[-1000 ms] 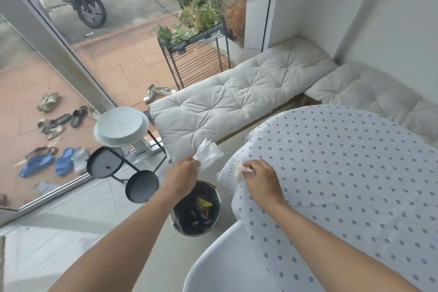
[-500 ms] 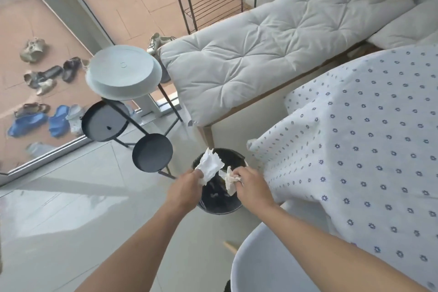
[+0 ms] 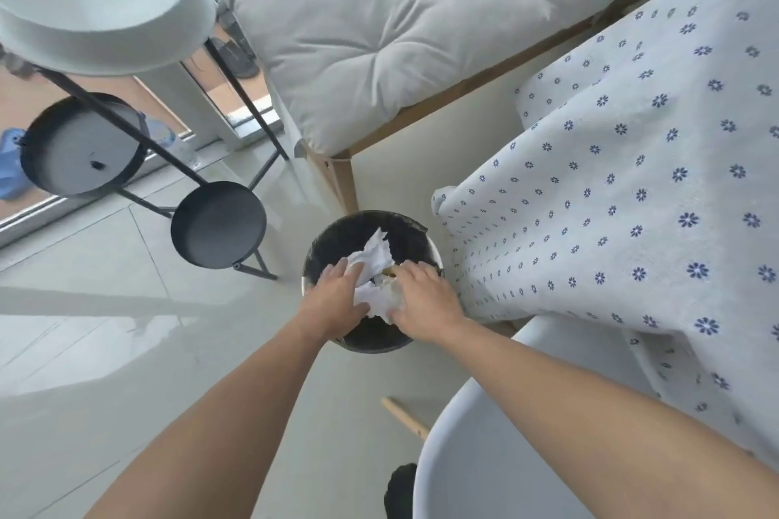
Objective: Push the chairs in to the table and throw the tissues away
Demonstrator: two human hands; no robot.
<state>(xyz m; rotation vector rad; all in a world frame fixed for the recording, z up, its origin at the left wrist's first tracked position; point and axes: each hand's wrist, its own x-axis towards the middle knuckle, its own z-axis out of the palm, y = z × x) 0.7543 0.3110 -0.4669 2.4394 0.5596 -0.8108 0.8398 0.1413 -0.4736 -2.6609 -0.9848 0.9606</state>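
Both my hands hover over a round black waste bin (image 3: pixel 404 232) on the floor. My left hand (image 3: pixel 337 295) grips a white crumpled tissue (image 3: pixel 378 251) that sticks up past its fingers. My right hand (image 3: pixel 423 301) holds a second crumpled tissue (image 3: pixel 377 299) between the two hands, inside the bin's rim. The table with a flower-print cloth (image 3: pixel 632 190) is to the right. A white chair (image 3: pixel 484 459) stands at the bottom right, its seat partly hidden by my right arm.
A bench with a grey cushion (image 3: pixel 400 25) runs behind the bin. A black metal plant stand (image 3: pixel 219 223) with round trays and a pale bowl (image 3: pixel 97 0) stands to the left on the tiled floor. A wooden chair leg (image 3: pixel 404 417) pokes out beside the chair.
Both hands have dropped from the table edge down into the bin's opening, carrying the tissues. The view has tilted down and closer to the bin.
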